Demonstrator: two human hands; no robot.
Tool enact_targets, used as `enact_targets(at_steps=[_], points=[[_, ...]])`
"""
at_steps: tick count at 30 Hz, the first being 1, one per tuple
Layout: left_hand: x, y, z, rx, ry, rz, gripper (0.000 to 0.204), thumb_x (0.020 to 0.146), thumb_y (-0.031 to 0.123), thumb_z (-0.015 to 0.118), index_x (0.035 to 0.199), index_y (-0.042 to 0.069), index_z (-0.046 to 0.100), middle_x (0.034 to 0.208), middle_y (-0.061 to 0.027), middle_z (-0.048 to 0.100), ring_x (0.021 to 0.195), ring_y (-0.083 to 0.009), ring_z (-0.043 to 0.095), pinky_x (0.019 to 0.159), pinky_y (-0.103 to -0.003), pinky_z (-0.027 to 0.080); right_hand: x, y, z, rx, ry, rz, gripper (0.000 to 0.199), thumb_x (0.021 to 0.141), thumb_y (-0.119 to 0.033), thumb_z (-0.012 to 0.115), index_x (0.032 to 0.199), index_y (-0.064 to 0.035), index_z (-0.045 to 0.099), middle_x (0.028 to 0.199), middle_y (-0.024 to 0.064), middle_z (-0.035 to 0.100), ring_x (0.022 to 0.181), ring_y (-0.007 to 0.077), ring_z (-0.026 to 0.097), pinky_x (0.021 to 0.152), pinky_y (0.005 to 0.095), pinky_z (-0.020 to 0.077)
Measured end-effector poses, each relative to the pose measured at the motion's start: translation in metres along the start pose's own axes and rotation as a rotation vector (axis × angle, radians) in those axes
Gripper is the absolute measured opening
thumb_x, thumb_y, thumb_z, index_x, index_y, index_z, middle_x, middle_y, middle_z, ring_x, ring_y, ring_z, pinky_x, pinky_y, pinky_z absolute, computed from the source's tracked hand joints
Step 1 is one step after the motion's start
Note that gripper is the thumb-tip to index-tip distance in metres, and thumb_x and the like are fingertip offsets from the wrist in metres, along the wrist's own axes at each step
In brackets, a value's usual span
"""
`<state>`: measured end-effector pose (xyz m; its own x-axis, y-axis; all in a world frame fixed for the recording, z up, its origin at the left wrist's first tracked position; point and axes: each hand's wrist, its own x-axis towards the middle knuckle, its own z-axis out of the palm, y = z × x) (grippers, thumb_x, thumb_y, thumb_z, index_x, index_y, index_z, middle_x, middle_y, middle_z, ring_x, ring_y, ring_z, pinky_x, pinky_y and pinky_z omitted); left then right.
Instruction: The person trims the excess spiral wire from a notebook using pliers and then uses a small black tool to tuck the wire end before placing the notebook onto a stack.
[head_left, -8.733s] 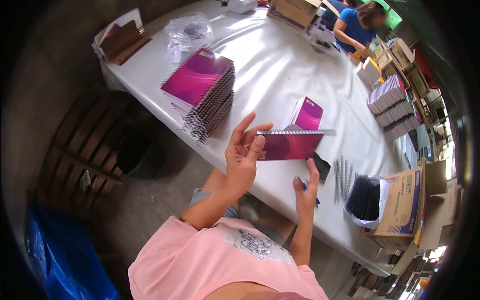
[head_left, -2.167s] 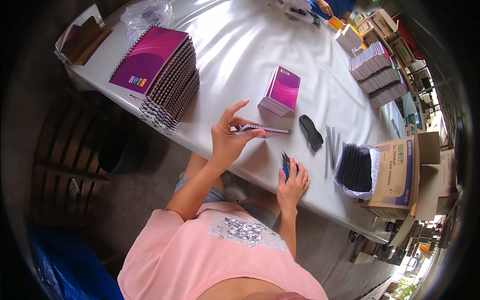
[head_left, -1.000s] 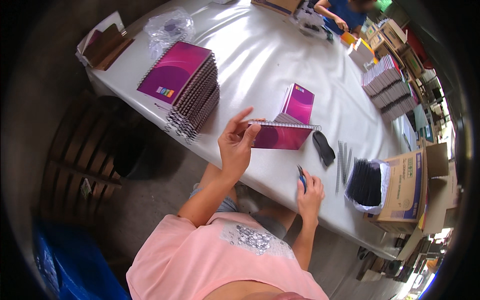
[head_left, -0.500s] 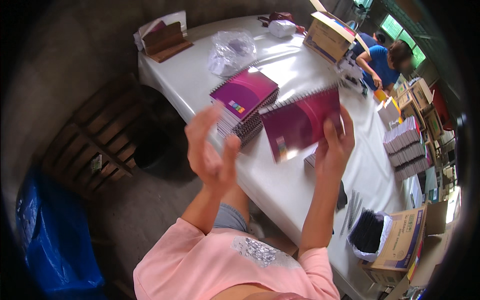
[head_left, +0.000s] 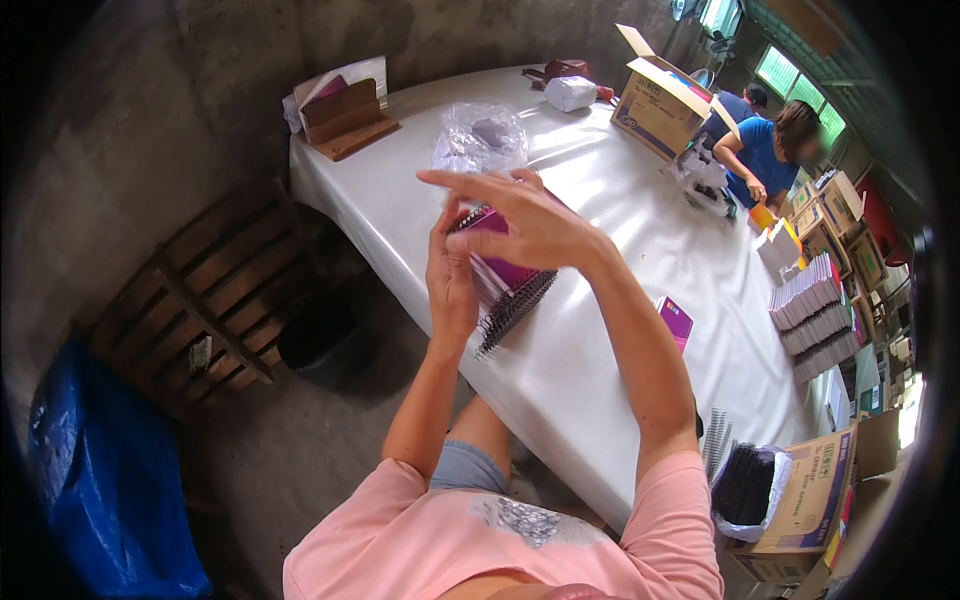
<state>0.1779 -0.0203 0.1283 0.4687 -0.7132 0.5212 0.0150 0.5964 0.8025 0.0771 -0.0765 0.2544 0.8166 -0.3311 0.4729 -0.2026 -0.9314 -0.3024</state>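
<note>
A: Where is the notebook?
B: On the stack of spiral notebooks (head_left: 505, 285) near the desk (head_left: 610, 330) edge, under both hands.
A: And each grip?
B: Left hand (head_left: 450, 275) pressed to the stack's side; right hand (head_left: 525, 215) spread flat on top.
A: Advice?
B: Square the coils on 1 side, I'd say, before letting go

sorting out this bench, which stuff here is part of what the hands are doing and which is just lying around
In hand:
left hand and right hand, both on the stack of purple spiral notebooks
small purple notebook
black spiral coils in a box

Lying about:
crumpled clear plastic bag
wooden holder
open cardboard box
wooden pallet
blue tarp
</note>
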Motion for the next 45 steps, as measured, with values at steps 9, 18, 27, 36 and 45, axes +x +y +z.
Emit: enact_targets(at_steps=[9, 18, 27, 36, 45], points=[[0.001, -0.007, 0.014, -0.002, 0.051, 0.079, 0.053, 0.100, 0.044, 0.030, 0.124, 0.000, 0.045, 0.122, -0.0130, 0.053, 0.114, -0.0195, 0.047, 0.102, -0.031, 0.032, -0.093, 0.075, 0.050, 0.580, 0.781, 0.511, 0.045, 0.098, -0.039, 0.043, 0.118, -0.0019, 0.058, 0.119, 0.0135, 0.058, 0.112, 0.0208, 0.052, 0.095, 0.0317, 0.0399], [0.007, -0.017, 0.008, 0.079, -0.021, 0.081, 0.056, 0.099, 0.047, 0.030, 0.124, -0.001, 0.044, 0.123, -0.0138, 0.052, 0.115, -0.0209, 0.047, 0.103, -0.032, 0.032, -0.063, 0.069, 0.054, 0.665, 0.943, 0.755, 0.053, 0.097, -0.043, 0.044, 0.092, 0.0036, 0.068, 0.085, 0.0094, 0.066, 0.081, 0.0143, 0.058, 0.079, 0.0244, 0.0439], [-0.002, 0.009, -0.038, -0.017, 0.527, 0.303, 0.048, 0.100, 0.043, 0.026, 0.129, 0.007, 0.035, 0.126, -0.0120, 0.050, 0.118, -0.0230, 0.046, 0.099, -0.038, 0.034, -0.256, 0.078, 0.001, -0.742, 0.807, 1.265, 0.053, 0.077, -0.026, 0.071, 0.124, -0.0094, 0.053, 0.118, 0.0141, 0.053, 0.110, 0.0341, 0.051, 0.092, 0.0419, 0.0438], [-0.069, 0.062, 0.049, 0.004, -0.145, 0.769, 0.033, 0.092, 0.029, 0.049, 0.108, 0.000, 0.042, 0.099, -0.0172, 0.050, 0.093, -0.0291, 0.051, 0.086, -0.047, 0.049, -0.339, 0.027, -0.012, -0.358, 0.795, 1.523, 0.035, 0.072, -0.026, 0.076, 0.097, -0.0029, 0.065, 0.076, 0.0161, 0.068, 0.071, 0.0257, 0.067, 0.066, 0.0355, 0.0505], [-0.179, -0.041, 0.124, 0.689, -0.905, 0.470, 0.062, 0.075, 0.046, 0.068, 0.125, 0.015, 0.049, 0.129, -0.0068, 0.045, 0.131, -0.0367, 0.027, 0.100, -0.069, 0.008, -0.343, -0.064, 0.035, -0.229, 0.300, 1.264, 0.044, 0.074, -0.014, 0.072, 0.115, -0.0120, 0.059, 0.097, 0.0160, 0.065, 0.084, 0.0321, 0.063, 0.072, 0.0379, 0.0516]])
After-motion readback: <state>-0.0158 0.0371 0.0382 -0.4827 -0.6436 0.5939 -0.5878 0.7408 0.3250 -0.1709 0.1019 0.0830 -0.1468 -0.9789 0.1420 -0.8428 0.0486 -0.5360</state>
